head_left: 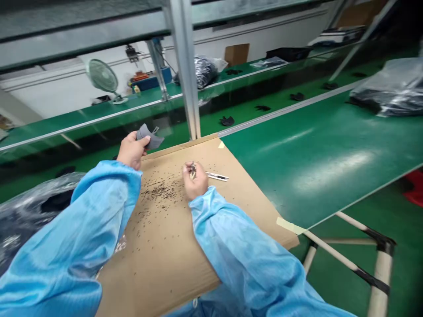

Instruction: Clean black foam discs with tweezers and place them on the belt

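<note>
My left hand (130, 149) grips a curved grey piece (149, 137) with a small metal-looking tab on its far side, raised over the far left edge of a cardboard sheet (158, 268). Closed low above that sheet is my right hand (194, 181); small dark and pale bits show between its fingers, too small to name. Beside its knuckles, a slim white-and-black tool (217, 177) like a pen or cutter lies on the cardboard. Many tiny black bits (161, 191) are scattered between the two hands.
A green bench surface (317, 149) runs right of the cardboard, fixed with tape (291, 225). A metal post (185, 70) rises at the back. Dark pieces (227, 121) lie on a green strip behind. Plastic-bagged goods (393, 86) sit at right and left (20, 220); a fan (102, 77) stands beyond.
</note>
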`<state>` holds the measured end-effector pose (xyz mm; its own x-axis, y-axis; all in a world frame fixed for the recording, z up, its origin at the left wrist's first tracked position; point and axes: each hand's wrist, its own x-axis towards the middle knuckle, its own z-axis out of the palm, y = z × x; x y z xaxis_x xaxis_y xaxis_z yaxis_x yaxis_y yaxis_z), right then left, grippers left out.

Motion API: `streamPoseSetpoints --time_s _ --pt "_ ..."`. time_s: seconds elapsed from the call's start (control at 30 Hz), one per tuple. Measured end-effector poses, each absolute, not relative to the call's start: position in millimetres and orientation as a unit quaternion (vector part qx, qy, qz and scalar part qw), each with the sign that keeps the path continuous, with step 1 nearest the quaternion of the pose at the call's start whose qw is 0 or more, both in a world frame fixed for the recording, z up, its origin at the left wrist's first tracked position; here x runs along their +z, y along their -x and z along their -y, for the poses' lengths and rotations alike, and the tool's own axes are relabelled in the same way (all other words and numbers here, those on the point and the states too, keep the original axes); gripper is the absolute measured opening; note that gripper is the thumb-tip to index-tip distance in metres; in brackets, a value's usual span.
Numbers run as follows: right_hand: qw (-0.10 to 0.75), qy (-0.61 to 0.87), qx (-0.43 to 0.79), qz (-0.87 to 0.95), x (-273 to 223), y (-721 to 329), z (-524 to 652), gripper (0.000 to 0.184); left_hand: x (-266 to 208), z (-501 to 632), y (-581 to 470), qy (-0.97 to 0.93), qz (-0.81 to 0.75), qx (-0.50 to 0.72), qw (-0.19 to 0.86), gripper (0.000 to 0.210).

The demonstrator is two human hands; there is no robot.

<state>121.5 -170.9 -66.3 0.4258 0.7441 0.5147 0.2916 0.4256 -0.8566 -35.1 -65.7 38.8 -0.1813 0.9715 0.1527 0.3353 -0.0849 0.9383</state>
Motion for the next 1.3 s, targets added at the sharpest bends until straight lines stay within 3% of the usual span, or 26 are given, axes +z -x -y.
streamPoseSetpoints --time_s 0.2,0.37,0.7,1.3 --pt "0.628 0.482 0.097 0.603 -58.4 -112.6 173.4 0.021 12.5 202.7 103.1 -0.355 -0.476 0.545 0.592 0.026" --pt "0.480 0.455 0.081 0.746 -41.5 -65.8 189.8 0.018 -33.8 232.6 134.2 -0.273 -0.394 0.591 0.649 0.037" --pt "0.378 0.430 0.008 0.820 -62.0 -42.2 214.5 0.025 -50.5 221.8 136.2 -0.273 -0.362 0.587 0.670 0.043" --pt "0.353 0.450 -0.011 0.820 -59.9 -41.9 212.1 0.026 -48.4 225.7 132.3 -0.290 -0.363 0.586 0.664 0.042"
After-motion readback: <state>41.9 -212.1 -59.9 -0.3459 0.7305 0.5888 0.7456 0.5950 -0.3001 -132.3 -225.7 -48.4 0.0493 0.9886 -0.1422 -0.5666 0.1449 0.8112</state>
